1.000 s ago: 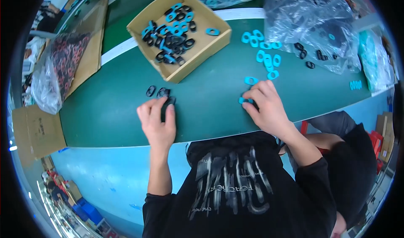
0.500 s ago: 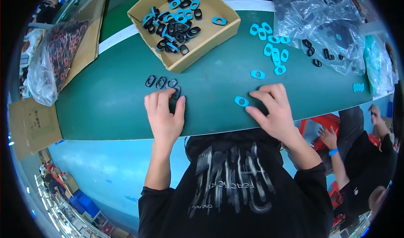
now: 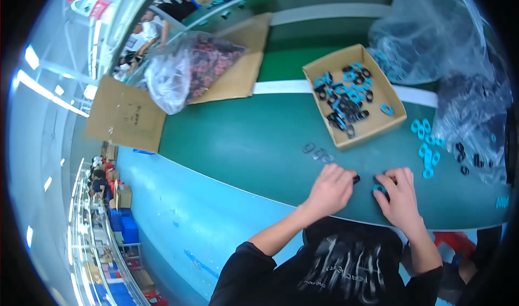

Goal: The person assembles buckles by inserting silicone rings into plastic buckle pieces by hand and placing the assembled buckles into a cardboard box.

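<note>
My left hand (image 3: 331,188) is closed, pinching a dark oval ring (image 3: 356,179) at its fingertips. Just to the right, my right hand (image 3: 400,196) has its thumb and forefinger curled closed around a flat teal oval ring (image 3: 379,188) at the table surface. The fingers partly cover that teal piece. Beyond my left hand, a short row of black oval rings (image 3: 309,148) lies on the green table (image 3: 232,138), a little blurred. Farther back, a shallow cardboard box (image 3: 378,128) contains a heap of black and teal rings.
Loose teal rings (image 3: 427,157) lie right of the box, with several black rings (image 3: 460,152) beside a clear plastic bag (image 3: 469,108). At the left, a bag of reddish pieces (image 3: 208,62) rests on a cardboard sheet (image 3: 246,70). A cardboard flap (image 3: 127,116) overhangs the table's edge.
The view has swung left. My left hand has picked up a black ring from the row's end and carried it rightward, closer to my right hand. My right fingers have closed in on the teal ring.
</note>
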### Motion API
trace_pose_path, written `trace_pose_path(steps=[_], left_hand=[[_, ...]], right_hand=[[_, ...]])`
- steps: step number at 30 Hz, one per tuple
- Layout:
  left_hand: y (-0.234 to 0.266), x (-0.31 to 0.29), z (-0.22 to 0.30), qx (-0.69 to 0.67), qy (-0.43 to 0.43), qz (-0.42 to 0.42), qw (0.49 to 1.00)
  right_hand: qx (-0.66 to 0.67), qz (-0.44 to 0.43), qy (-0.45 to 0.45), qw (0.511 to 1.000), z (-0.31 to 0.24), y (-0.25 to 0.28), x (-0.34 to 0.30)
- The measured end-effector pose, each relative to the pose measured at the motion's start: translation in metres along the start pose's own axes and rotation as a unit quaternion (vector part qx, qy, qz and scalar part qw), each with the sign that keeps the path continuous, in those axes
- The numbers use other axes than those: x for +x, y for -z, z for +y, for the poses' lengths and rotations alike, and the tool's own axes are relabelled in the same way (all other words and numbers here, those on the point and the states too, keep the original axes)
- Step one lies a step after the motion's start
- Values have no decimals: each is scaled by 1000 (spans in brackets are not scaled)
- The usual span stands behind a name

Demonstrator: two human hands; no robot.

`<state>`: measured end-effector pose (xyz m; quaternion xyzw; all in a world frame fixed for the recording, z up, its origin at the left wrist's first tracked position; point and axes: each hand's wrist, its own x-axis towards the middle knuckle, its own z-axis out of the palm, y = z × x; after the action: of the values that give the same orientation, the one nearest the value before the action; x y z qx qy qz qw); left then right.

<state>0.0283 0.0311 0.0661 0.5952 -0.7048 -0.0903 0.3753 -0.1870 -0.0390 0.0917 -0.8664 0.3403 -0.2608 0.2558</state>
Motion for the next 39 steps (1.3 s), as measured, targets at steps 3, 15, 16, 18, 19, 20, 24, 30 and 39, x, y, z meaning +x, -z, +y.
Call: trace_pose_path(steps=[3, 15, 16, 18, 19, 20, 24, 30, 39], left_hand=[[-3, -5, 9, 45, -11, 8, 999], [36, 4, -12, 19, -25, -34, 999], [43, 11, -12, 30, -46, -89, 994], [50, 26, -11, 35, -73, -146, 986], [49, 29, -14, 33, -89, -174, 980], [46, 30, -15, 34, -106, -200, 974], [38, 33, -16, 16, -101, -226, 969], [26, 35, -7, -6, -118, -233, 965], [-9, 50, 11, -51, -164, -174, 970]], right_hand=[[-36, -33, 36, 998, 1, 1, 0], [-33, 77, -53, 995, 35, 26, -2], [-26, 77, -55, 995, 41, 29, -3], [-34, 69, -70, 995, 44, 32, -3], [-28, 71, -63, 995, 43, 30, -6], [-35, 69, -75, 994, 42, 30, -11], [-34, 76, -66, 994, 37, 22, -27], [-5, 63, -12, 998, 19, -4, -26], [47, 135, -23, 989, 31, 0, -23]])
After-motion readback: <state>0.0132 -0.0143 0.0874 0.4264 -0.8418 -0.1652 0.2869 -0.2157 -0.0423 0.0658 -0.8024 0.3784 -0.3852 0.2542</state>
